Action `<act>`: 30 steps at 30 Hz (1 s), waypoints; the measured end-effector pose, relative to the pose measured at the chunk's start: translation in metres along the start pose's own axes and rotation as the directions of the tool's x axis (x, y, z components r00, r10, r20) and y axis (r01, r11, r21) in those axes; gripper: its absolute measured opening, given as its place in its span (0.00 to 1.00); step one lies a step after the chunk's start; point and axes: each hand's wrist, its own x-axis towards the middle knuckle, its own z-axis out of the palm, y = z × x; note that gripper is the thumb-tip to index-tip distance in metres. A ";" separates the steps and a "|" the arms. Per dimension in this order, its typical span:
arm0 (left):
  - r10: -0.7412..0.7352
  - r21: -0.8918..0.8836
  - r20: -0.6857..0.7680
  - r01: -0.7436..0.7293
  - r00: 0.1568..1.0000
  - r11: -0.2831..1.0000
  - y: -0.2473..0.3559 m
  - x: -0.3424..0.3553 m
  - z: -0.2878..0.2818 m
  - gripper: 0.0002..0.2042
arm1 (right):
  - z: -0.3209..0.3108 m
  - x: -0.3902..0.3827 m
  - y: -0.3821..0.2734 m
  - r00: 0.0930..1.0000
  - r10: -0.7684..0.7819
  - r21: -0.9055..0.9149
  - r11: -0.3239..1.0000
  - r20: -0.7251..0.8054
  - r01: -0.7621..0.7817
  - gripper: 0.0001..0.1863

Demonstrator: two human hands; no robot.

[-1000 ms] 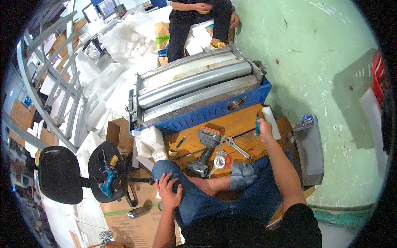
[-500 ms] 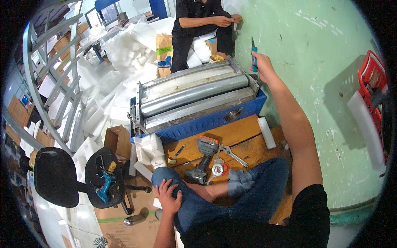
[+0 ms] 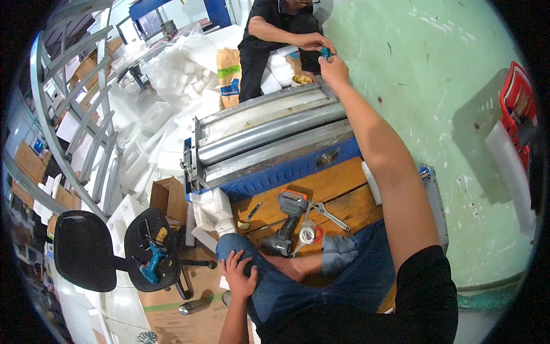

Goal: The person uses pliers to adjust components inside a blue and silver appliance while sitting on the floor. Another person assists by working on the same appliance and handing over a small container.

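My right hand (image 3: 334,71) is stretched far forward, its fingers closed on a teal-handled tool (image 3: 325,53); the slim dark end seen earlier is hidden now. A co-worker's hand (image 3: 316,42) reaches the same tool from the other side, so both hands meet at it. Below my arm lies a machine with a long metal roller (image 3: 275,137) in a blue frame (image 3: 275,179). My left hand (image 3: 239,275) rests on my knee, fingers spread, holding nothing.
On the wooden boards lie a grey cordless power tool (image 3: 289,215), an adjustable wrench (image 3: 332,218), a white tape roll (image 3: 307,234) and a small cutter knife (image 3: 254,211). A black chair (image 3: 150,229) carries a blue power tool (image 3: 152,262). A red basket (image 3: 515,94) hangs at the right wall.
My right hand has moved forward and left with the teal-handled tool, up to the co-worker. The co-worker has leaned in and put a hand to it. My left hand stays on my knee.
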 end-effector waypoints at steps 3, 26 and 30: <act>0.032 -0.018 -0.002 -0.032 0.999 0.999 0.006 0.006 0.010 0.13 | -0.012 0.021 0.006 0.981 -0.181 -0.165 0.972 -0.072 0.167 0.25; 0.006 0.088 0.024 -0.008 1.000 0.996 0.018 0.016 0.012 0.14 | -0.045 -0.395 0.206 0.227 -0.211 0.169 0.967 0.951 0.190 0.19; -0.007 0.123 0.044 0.001 0.999 0.992 0.020 0.014 0.009 0.13 | -0.034 -0.407 0.207 0.127 -0.147 0.127 0.980 0.981 0.154 0.19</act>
